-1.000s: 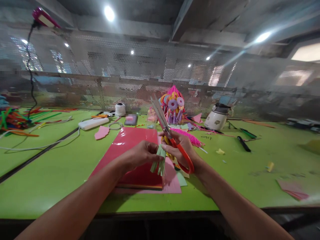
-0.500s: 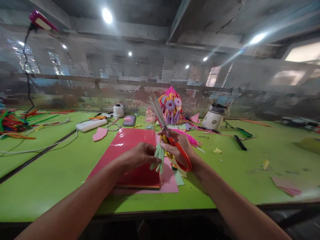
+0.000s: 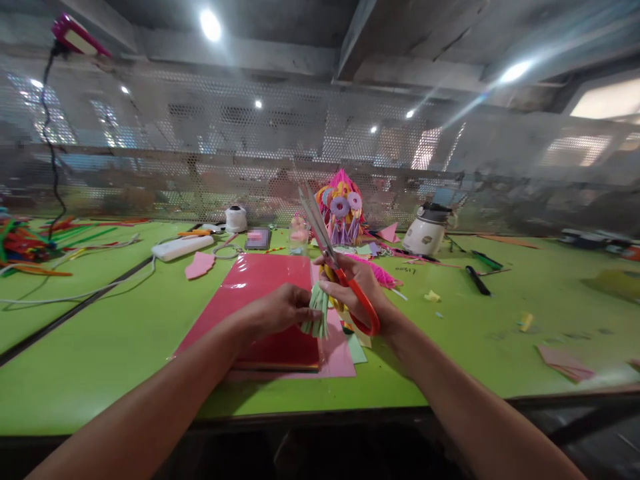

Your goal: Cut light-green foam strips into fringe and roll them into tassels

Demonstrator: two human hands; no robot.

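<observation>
My right hand [image 3: 361, 288] is closed round orange-handled scissors [image 3: 334, 265], whose long blades point up and away to the left. My left hand [image 3: 281, 310] pinches a small piece of pale green paper cut into a fringe [image 3: 317, 315], held just left of the scissor handles. Both hands hover above a stack of red and pink paper sheets [image 3: 262, 291] lying on the green table [image 3: 115, 340].
A colourful paper craft figure [image 3: 343, 213] stands at the back centre, a white appliance [image 3: 425, 233] to its right. A white power strip [image 3: 180, 247] with cable, a pink scrap [image 3: 199, 266], black pens [image 3: 477, 279] and paper bits lie around. A mesh screen [image 3: 200, 167] backs the table.
The fringed green paper has been drawn up slightly between my hands, its strips bunched closer. The scissors stay upright in my right hand.
</observation>
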